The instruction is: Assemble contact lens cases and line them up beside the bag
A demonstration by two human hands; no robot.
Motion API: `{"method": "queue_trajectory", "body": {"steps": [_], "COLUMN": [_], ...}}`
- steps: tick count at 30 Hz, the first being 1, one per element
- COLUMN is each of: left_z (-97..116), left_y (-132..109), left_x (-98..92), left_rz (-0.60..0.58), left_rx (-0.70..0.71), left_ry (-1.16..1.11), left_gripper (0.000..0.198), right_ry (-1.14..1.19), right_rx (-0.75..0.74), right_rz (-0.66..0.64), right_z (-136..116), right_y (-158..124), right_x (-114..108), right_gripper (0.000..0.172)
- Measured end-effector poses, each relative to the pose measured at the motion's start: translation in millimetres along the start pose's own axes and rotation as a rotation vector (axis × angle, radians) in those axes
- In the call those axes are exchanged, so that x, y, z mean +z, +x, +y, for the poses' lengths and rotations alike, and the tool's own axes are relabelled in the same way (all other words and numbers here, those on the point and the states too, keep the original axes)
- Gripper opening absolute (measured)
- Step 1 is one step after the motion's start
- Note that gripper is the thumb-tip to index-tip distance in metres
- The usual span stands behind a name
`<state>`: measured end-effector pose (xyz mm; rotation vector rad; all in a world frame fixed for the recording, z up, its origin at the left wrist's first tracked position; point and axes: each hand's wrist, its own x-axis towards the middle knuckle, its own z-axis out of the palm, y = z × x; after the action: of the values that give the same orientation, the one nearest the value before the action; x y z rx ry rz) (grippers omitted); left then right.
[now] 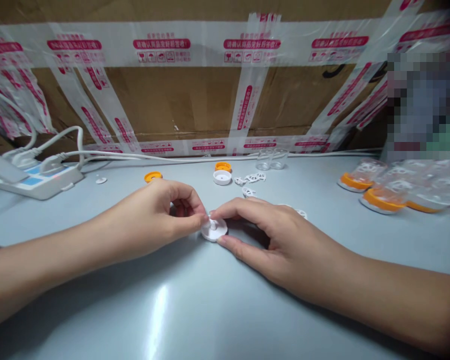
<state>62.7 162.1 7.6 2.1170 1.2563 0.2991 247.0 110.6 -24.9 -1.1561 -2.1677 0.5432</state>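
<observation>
A round white plastic disc (216, 235) with a small upright white part (212, 224) at its middle lies on the table in front of me. My right hand (272, 230) grips the disc's right side, index finger at the far edge and thumb at the near edge. Thumb and index finger of my left hand (167, 207) are pinched together at the small white part, over the disc's left side. Those fingertips partly cover what they pinch. Just beyond my hands stand a white round cap (222, 178) and an orange ring-shaped cap (223, 166).
Another orange cap (152, 176) sits behind my left hand. White openwork pieces (255, 177) and clear cups (264, 160) lie farther back. At right, several clear-domed units with orange bases (384, 201) stand together. A power strip (41, 182) with cables is at left; a taped carton (180, 100) stands behind.
</observation>
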Motion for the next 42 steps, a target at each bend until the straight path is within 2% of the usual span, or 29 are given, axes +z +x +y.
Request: {"method": "queue_trajectory", "body": {"steps": [5,11,15,22,38,40,42], "left_z": [0,-1,1,-3,-1,1,6], "left_y": [1,0,1,1,3,3,2], "left_x": [-0.4,-2.9,-0.2,4.1,9.0,5.1,-7.2], "left_rz": [0.002,-0.066,-0.065,-0.029,-0.056,-0.049,-0.011], "left_rx": [-0.015,-0.070,-0.096,-0.061,-0.030,-0.027,-0.001], "left_ry": [-0.002,-0.063,-0.105,-0.114,-0.122,-0.101,-0.041], "left_gripper": [0.018,0.018,0.019,0.016,0.011,0.014,0.019], "right_ry": [-0.006,-0.006,-0.019,-0.014,0.011,0.028,0.053], "right_rx": [-0.002,-0.003,-0.011,0.006,0.046,0.060,0.084], "right_rz": [0.003,0.006,0.015,-0.001,-0.009,-0.009,-0.007], "right_z": [1,1,1,0,-1,-1,-1], "right_y": [0,0,0,0,0,1,1], "right_x": [0,-1,0,-1,-1,-1,-1], "right_gripper": [0.009,0.008,0.009,0.008,0.013,0.012,0.012]}}
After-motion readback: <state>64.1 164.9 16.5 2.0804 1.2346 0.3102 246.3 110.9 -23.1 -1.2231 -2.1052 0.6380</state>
